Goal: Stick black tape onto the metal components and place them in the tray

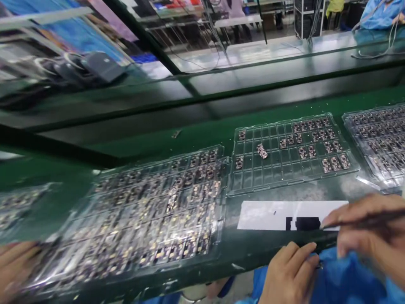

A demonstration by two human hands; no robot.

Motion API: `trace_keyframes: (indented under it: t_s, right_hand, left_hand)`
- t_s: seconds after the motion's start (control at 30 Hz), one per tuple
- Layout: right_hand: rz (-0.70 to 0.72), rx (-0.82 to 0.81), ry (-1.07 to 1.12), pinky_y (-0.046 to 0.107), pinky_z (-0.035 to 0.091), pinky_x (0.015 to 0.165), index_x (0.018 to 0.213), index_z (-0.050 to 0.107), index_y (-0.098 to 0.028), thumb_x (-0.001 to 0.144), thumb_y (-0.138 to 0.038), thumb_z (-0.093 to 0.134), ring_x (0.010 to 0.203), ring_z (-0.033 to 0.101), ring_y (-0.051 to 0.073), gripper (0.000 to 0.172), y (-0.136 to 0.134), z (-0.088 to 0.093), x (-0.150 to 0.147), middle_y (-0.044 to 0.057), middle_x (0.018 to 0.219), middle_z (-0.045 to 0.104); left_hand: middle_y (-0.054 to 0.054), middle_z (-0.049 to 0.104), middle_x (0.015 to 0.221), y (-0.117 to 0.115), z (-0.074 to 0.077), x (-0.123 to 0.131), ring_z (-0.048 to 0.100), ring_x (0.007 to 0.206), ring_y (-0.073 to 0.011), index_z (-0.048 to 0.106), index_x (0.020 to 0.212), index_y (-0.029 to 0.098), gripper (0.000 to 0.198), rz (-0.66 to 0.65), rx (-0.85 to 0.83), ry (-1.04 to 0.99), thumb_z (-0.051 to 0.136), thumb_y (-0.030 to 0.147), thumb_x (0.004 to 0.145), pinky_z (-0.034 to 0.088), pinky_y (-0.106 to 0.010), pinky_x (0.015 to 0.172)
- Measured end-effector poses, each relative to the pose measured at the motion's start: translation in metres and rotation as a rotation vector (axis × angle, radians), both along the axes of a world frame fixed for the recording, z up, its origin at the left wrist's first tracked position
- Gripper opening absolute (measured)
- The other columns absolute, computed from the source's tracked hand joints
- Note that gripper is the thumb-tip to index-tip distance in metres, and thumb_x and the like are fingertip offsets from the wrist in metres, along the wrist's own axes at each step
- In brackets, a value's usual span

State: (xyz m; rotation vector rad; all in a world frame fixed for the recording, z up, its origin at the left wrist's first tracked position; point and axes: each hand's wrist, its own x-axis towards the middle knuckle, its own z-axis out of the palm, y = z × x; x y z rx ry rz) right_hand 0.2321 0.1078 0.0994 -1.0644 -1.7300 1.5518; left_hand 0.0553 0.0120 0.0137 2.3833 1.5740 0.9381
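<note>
My right hand grips dark tweezers, their tip resting at the edge of a white paper card with black marks. My left hand lies at the bench's front edge, its fingertips beside a small dark item that I cannot make out. A clear plastic tray holds scattered small circuit boards, with two lying askew. Densely filled trays lie to the left and right. One loose board sits on the green bench mat.
A blurred hand at the lower left edge may be another person's. Behind the bench runs a glass panel with reflections. Beyond it are a person in a blue sleeve, loose cables and a dark rack.
</note>
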Motion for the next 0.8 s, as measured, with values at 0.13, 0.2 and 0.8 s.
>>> trace_keyframes:
  t_s: [0.13,0.2,0.8]
  right_hand:
    - [0.001,-0.104,0.026,0.023,0.051,0.048,0.083,0.061,-0.018,0.084,-0.035,0.065,0.051,0.059,0.016,0.018,0.028,-0.037,0.003,0.002,0.06,0.063]
    - [0.05,-0.17,0.014,0.022,0.05,0.049,0.083,0.06,-0.016,0.085,-0.036,0.064,0.051,0.059,0.015,0.021,0.034,-0.059,0.009,0.002,0.058,0.062]
    - [0.083,-0.247,-0.026,0.025,0.048,0.055,0.082,0.057,-0.015,0.082,-0.04,0.066,0.056,0.06,0.017,0.027,0.031,-0.084,0.016,0.003,0.059,0.063]
  left_hand:
    - [-0.005,0.062,0.114,0.007,0.0,0.011,0.055,0.066,-0.0159,0.059,0.078,0.018,0.014,-0.025,-0.017,0.224,0.046,0.019,0.084,0.048,-0.029,0.051]
    - [-0.004,0.061,0.116,0.01,0.0,0.016,0.054,0.065,-0.0167,0.058,0.074,0.018,0.014,-0.017,-0.03,0.303,0.047,0.02,0.084,0.048,-0.029,0.048]
    - [-0.005,0.062,0.114,0.009,-0.004,0.017,0.051,0.063,-0.0166,0.055,0.072,0.016,0.011,-0.04,-0.055,0.34,0.05,0.016,0.082,0.046,-0.03,0.045]
